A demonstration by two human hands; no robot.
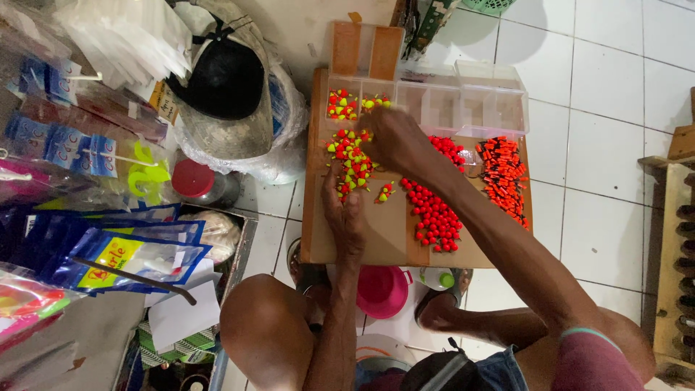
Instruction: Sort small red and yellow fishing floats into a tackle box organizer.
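Observation:
A brown cardboard sheet (391, 232) lies on the floor in front of me. On it sit a heap of small red-and-yellow floats (349, 156), a heap of round red beads (433, 210) and a heap of orange-and-black stick floats (503, 174). My left hand (344, 213) rests on the cardboard with its fingers in the near edge of the red-and-yellow heap. My right hand (391, 137) reaches across, fingers pinched together at the far edge of that heap, just below a clear compartment box (463, 108). Two of the box's compartments hold red-and-yellow floats (342, 105).
A black cap (224, 80) lies on a plastic-wrapped bundle at upper left. Blue and clear packets (108, 246) crowd the left side. A pink bowl (382, 291) sits by my knees. A wooden rack (677, 239) stands at the right on white tiles.

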